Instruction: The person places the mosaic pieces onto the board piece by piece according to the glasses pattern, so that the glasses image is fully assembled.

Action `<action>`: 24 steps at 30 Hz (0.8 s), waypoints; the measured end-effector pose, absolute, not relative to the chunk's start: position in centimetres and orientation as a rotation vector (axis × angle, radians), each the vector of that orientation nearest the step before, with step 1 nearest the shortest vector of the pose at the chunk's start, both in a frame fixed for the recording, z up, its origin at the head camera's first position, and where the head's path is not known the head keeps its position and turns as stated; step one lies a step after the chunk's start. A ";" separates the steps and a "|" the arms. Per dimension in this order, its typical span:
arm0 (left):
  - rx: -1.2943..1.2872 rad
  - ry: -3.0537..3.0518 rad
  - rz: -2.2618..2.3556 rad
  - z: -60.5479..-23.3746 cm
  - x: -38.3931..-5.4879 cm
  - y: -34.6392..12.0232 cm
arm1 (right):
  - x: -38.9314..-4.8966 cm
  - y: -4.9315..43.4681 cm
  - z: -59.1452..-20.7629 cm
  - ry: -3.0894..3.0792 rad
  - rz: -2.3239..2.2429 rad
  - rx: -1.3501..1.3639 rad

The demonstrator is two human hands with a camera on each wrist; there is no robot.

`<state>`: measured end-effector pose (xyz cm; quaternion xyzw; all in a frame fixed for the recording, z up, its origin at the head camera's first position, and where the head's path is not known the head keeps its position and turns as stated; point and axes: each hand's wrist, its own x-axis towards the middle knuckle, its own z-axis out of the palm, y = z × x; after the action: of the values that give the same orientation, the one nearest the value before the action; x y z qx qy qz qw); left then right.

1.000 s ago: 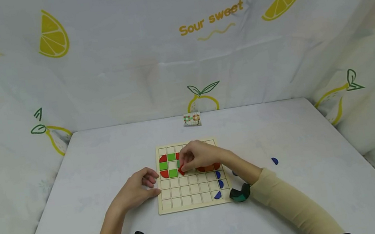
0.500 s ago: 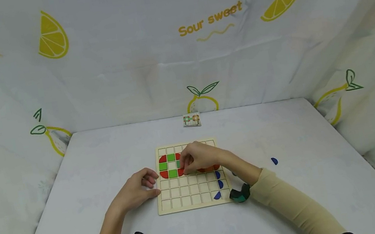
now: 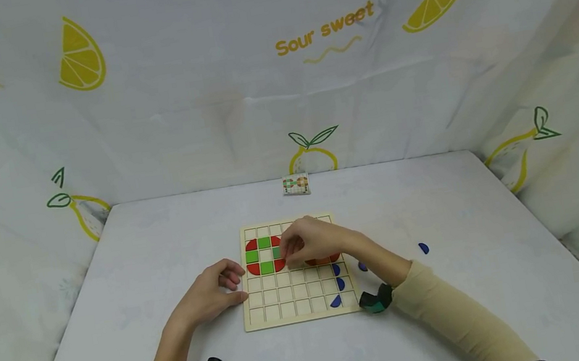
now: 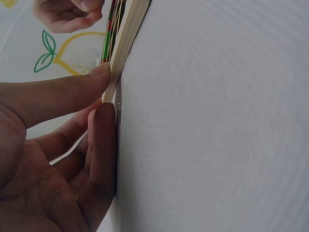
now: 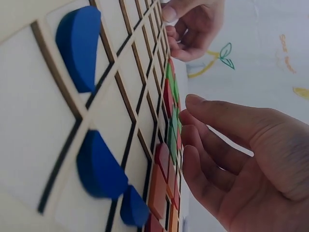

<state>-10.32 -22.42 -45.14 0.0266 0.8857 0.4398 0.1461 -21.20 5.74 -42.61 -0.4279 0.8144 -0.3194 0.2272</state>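
A square wooden grid board (image 3: 287,310) lies on the table. At its left edge rests my left hand (image 3: 205,294), thumb and fingertips touching the board's side in the left wrist view. Hovering over the board's upper middle is my right hand (image 3: 311,241), with nothing between thumb and fingers in the right wrist view. Just left of its fingertips, a red rounded piece (image 3: 279,265) sits in a cell. Green squares (image 3: 267,267) and more red rounded pieces form a ring at the upper left. Red and orange pieces (image 5: 157,186) lie partly hidden beneath my right hand.
Blue half-round pieces (image 5: 101,166) lie in the board's right part. Two more blue pieces lie right of the board, one (image 3: 424,248) farther out and one (image 3: 362,266) by my right forearm. A small pattern card (image 3: 296,185) stands at the table's back edge.
The red piece pinched by my right hand has gone down flat into its cell. The right hand has let it go and shifted slightly right. My left hand has stayed put.
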 end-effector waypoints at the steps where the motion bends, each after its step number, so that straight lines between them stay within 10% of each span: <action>1: 0.076 2.550 1.267 -45.1 -10.3 -22.4 | -21.2 6.0 -42.5 2.252 -0.881 -1.172; 24: 0.076 2.564 1.252 -45.2 -10.4 -22.3 | -20.7 17.3 -40.9 2.318 -0.806 -0.876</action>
<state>-10.37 -22.32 -45.16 0.0262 0.8890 0.4341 0.1433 -20.74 17.29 -40.93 -0.3243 0.8579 -0.2981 0.2646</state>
